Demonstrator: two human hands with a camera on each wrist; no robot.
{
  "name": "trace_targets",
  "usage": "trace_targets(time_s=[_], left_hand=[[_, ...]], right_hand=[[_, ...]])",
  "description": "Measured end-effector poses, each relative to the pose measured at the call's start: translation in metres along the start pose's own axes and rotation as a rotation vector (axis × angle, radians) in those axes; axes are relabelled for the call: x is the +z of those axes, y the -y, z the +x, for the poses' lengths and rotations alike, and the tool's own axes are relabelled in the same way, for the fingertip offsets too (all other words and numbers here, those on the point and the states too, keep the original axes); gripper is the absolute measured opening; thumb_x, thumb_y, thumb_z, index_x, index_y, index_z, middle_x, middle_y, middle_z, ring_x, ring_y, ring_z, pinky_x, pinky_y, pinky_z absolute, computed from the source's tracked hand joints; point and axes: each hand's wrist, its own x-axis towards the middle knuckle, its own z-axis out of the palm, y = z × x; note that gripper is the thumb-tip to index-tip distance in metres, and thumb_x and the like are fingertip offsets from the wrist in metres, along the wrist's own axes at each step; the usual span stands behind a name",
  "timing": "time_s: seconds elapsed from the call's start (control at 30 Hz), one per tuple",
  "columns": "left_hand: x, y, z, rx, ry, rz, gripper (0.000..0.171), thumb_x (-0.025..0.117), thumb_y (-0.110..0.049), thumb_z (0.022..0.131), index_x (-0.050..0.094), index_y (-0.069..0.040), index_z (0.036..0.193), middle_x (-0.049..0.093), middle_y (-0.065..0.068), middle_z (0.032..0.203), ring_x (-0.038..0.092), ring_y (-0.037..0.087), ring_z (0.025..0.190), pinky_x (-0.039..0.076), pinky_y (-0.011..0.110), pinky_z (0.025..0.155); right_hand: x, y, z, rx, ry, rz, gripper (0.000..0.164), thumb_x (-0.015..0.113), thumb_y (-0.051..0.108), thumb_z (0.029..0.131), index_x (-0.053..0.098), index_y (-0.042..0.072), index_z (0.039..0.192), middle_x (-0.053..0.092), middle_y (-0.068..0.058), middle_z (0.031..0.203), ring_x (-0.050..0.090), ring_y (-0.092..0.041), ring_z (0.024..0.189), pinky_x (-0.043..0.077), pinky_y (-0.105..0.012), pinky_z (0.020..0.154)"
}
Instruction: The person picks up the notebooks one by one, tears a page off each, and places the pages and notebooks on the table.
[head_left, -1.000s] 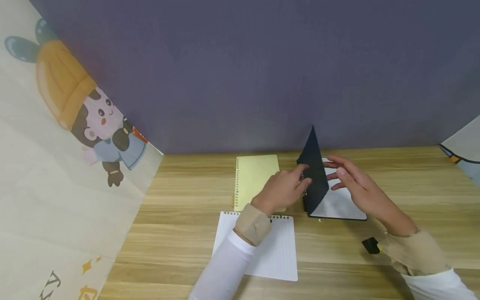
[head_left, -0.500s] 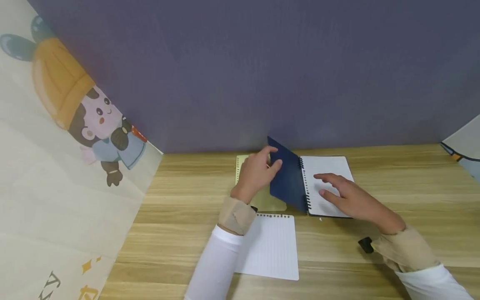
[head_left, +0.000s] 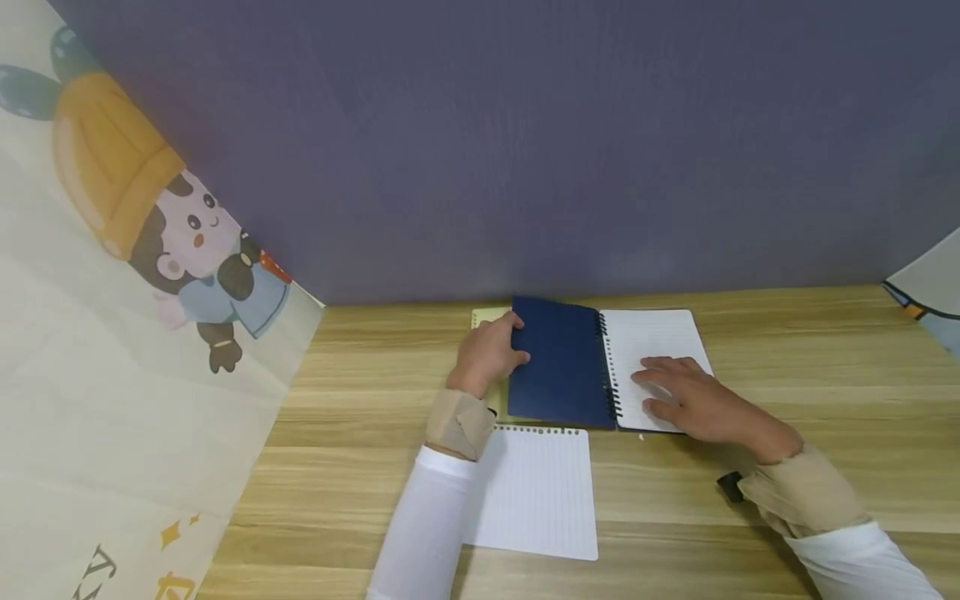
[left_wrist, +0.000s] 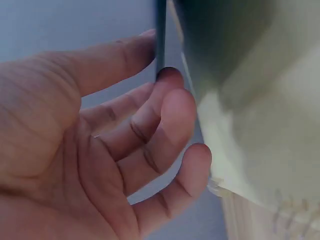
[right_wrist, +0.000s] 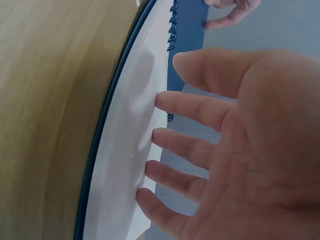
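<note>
A spiral notebook lies opened near the back of the table, its navy cover folded out to the left and its lined white page on the right. My left hand pinches the cover's outer edge; the left wrist view has the thumb on one side of the thin cover and fingertips on the other. Beneath that cover is a pale yellow spiral notebook, mostly hidden. My right hand is spread over the white page, and its fingertips overlap the paper in the right wrist view.
A loose lined sheet with punched holes along its top edge lies in front of the notebooks. The wooden table meets a dark grey-purple wall behind. A cartoon-printed panel borders the left side.
The navy cover has swung from nearly upright down to the left over the yellow notebook, my left hand moving left with it. My right hand has moved slightly left and lower, onto the page.
</note>
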Motion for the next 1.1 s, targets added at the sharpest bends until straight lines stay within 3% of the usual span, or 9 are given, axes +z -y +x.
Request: trace_targets(time_s=[0.1, 0.23, 0.37, 0.43, 0.57, 0.67, 0.8, 0.97, 1.1], left_hand=[[0.003, 0.002, 0.0, -0.041, 0.036, 0.096, 0.06, 0.069, -0.038, 0.078, 0.047, -0.021, 0.131, 0.062, -0.001, 0.098, 0.057, 0.018, 0.078, 0.044, 0.033, 0.065], [0.002, -0.007, -0.002, -0.04, 0.02, 0.179, 0.063, 0.07, -0.041, 0.076, 0.048, -0.019, 0.131, 0.06, 0.002, 0.111, 0.058, 0.022, 0.088, 0.045, 0.036, 0.065], [0.006, -0.032, -0.003, 0.092, 0.014, 0.119, 0.057, 0.065, -0.045, 0.08, 0.049, -0.023, 0.13, 0.054, -0.001, 0.121, 0.053, 0.019, 0.105, 0.042, 0.033, 0.08], [0.014, -0.046, -0.003, 0.176, 0.058, 0.114, 0.056, 0.063, -0.047, 0.081, 0.048, -0.026, 0.131, 0.049, -0.002, 0.127, 0.047, 0.017, 0.113, 0.039, 0.032, 0.087], [0.039, -0.069, 0.005, 0.255, 0.141, 0.206, 0.059, 0.055, -0.053, 0.084, 0.041, -0.032, 0.137, 0.039, -0.003, 0.137, 0.037, 0.02, 0.124, 0.034, 0.04, 0.094], [0.053, -0.078, 0.013, 0.239, 0.144, 0.282, 0.061, 0.051, -0.056, 0.085, 0.034, -0.038, 0.141, 0.033, -0.003, 0.142, 0.03, 0.023, 0.129, 0.032, 0.049, 0.094], [0.064, -0.082, 0.021, 0.198, 0.105, 0.353, 0.059, 0.05, -0.06, 0.084, 0.034, -0.043, 0.139, 0.03, -0.002, 0.143, 0.026, 0.026, 0.13, 0.031, 0.056, 0.09], [0.068, -0.083, 0.022, 0.159, 0.092, 0.366, 0.057, 0.051, -0.061, 0.081, 0.038, -0.047, 0.135, 0.03, -0.003, 0.143, 0.026, 0.027, 0.128, 0.03, 0.06, 0.088], [0.069, -0.084, 0.02, 0.139, 0.098, 0.371, 0.055, 0.049, -0.062, 0.083, 0.036, -0.05, 0.135, 0.028, -0.004, 0.144, 0.025, 0.027, 0.128, 0.027, 0.063, 0.089]], right_hand=[[0.001, -0.001, 0.001, -0.004, -0.004, -0.011, 0.043, 0.049, 0.034, 0.094, 0.052, 0.008, 0.127, 0.04, -0.018, 0.136, 0.03, -0.039, 0.125, 0.026, -0.05, 0.096], [0.0, -0.001, 0.002, -0.008, -0.002, -0.023, 0.042, 0.048, 0.034, 0.094, 0.053, 0.008, 0.126, 0.04, -0.018, 0.136, 0.03, -0.039, 0.125, 0.026, -0.05, 0.097], [-0.001, -0.001, 0.003, -0.006, -0.013, -0.041, 0.041, 0.049, 0.034, 0.094, 0.055, 0.008, 0.125, 0.042, -0.018, 0.135, 0.031, -0.039, 0.125, 0.026, -0.05, 0.097], [-0.001, -0.001, 0.003, -0.001, -0.016, -0.037, 0.04, 0.05, 0.033, 0.093, 0.055, 0.009, 0.124, 0.042, -0.018, 0.134, 0.032, -0.039, 0.124, 0.026, -0.051, 0.097], [0.001, -0.003, 0.003, 0.013, 0.0, -0.032, 0.039, 0.049, 0.034, 0.093, 0.055, 0.01, 0.125, 0.041, -0.018, 0.135, 0.032, -0.039, 0.122, 0.028, -0.052, 0.095], [0.003, -0.003, 0.003, 0.027, 0.01, -0.035, 0.04, 0.048, 0.035, 0.094, 0.055, 0.011, 0.126, 0.04, -0.018, 0.136, 0.031, -0.039, 0.123, 0.028, -0.052, 0.095], [0.004, -0.003, 0.003, 0.022, 0.005, -0.034, 0.04, 0.048, 0.035, 0.094, 0.055, 0.01, 0.125, 0.04, -0.018, 0.136, 0.031, -0.039, 0.122, 0.028, -0.053, 0.094], [-0.001, -0.006, 0.006, 0.0, 0.032, -0.016, 0.042, 0.049, 0.037, 0.093, 0.055, 0.011, 0.125, 0.041, -0.018, 0.135, 0.032, -0.04, 0.122, 0.028, -0.054, 0.093], [-0.013, -0.01, 0.014, 0.017, 0.055, 0.02, 0.039, 0.05, 0.038, 0.093, 0.057, 0.011, 0.121, 0.048, -0.014, 0.127, 0.042, -0.036, 0.116, 0.035, -0.049, 0.091]])
